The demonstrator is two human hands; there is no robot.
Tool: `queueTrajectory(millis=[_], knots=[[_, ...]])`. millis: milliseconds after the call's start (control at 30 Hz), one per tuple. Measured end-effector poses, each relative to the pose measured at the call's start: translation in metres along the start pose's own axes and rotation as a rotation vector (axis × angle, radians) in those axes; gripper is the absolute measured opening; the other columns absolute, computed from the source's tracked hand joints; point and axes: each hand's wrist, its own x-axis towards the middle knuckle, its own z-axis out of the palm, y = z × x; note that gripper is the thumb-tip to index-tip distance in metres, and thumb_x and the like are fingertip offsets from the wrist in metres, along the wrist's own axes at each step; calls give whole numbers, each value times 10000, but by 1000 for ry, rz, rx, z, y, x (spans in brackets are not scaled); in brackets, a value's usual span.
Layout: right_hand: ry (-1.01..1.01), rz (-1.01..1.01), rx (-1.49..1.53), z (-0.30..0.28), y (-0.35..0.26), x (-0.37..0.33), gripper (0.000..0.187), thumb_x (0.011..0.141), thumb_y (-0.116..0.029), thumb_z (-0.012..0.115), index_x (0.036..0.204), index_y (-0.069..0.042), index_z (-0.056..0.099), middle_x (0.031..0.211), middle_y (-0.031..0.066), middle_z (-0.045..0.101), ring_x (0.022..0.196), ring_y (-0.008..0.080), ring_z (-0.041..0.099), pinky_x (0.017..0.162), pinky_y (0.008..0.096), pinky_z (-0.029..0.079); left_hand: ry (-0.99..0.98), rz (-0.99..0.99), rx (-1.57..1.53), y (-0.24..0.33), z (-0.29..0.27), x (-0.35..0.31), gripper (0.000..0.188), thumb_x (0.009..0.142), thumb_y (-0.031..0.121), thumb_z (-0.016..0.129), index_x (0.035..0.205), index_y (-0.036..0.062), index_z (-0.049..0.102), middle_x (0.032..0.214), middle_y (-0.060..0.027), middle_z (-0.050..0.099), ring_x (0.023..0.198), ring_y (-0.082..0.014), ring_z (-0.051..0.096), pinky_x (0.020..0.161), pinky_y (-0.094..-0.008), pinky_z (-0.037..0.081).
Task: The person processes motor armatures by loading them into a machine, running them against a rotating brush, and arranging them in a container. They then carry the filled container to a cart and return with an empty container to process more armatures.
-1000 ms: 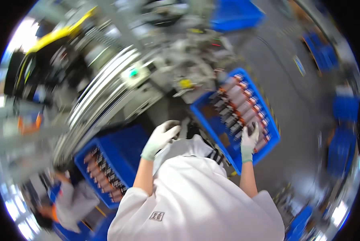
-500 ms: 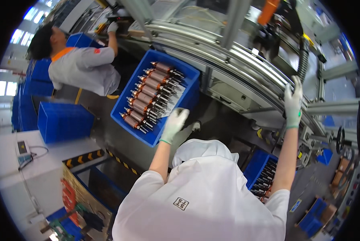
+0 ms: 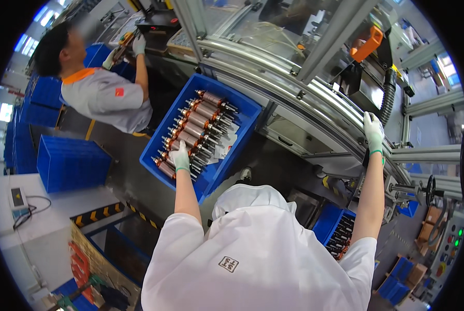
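Observation:
My left hand (image 3: 180, 157), in a white glove with a green cuff, reaches into a blue plastic bin (image 3: 203, 193). Its fingers close over one of the motor armatures (image 3: 193, 129) lying there in a slanting row. These have copper-toned bodies, orange windings and silver shafts. The glove hides part of the armature under it. My right hand (image 3: 374, 133), gloved alike, is at the machine's front metal rail (image 3: 341, 106), its fingers bent over the edge. White paper (image 3: 222, 149) shows beneath the shaft ends.
A co-worker (image 3: 105, 96) stands at the far left, both gloved hands at a bench. A second blue bin (image 3: 325, 223) with dark-shafted parts is by my right arm. Another blue bin (image 3: 74, 163) stands left. The machine has an orange part (image 3: 367, 44) and a handwheel (image 3: 430, 191).
My left hand has moved left from the bin's near right side onto the armatures. My right hand has drawn slightly down, its fingers no longer spread. The co-worker's second hand now shows.

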Motion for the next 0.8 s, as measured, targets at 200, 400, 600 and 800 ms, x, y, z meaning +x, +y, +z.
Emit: queueTrajectory(millis=[200, 400, 600, 800], knots=[[-49, 99, 23, -10, -15, -12, 449, 862, -480, 446, 1055, -141, 668, 1043, 146, 650, 999, 320, 605, 857, 406, 460, -383, 36, -406, -21, -32, 20, 434, 851, 281, 634, 1084, -74, 548, 997, -114, 611, 860, -220, 589, 768, -348, 481], [72, 70, 19, -9, -9, -16, 421, 845, -462, 469, 992, -133, 688, 940, 144, 671, 932, 327, 622, 810, 420, 470, -809, 2, -982, 11, -73, -48, 460, 899, 333, 536, 1283, 86, 474, 1226, -59, 552, 1145, -250, 514, 940, -435, 445], [170, 32, 43, 1, -10, -11, 368, 841, -413, 489, 948, -128, 697, 945, 120, 673, 915, 309, 624, 834, 399, 475, -1562, -256, -1263, 60, -40, -99, 439, 812, 362, 648, 1143, 98, 532, 746, 3, 357, 589, -107, 332, 473, -242, 306], [107, 43, 144, -16, -14, -12, 384, 807, -444, 526, 961, -141, 704, 970, 103, 675, 932, 278, 633, 854, 370, 477, -1933, -259, -714, 131, 44, -184, 653, 625, 281, 736, 1178, 73, 458, 844, -86, 515, 551, -220, 510, 425, -372, 432]])
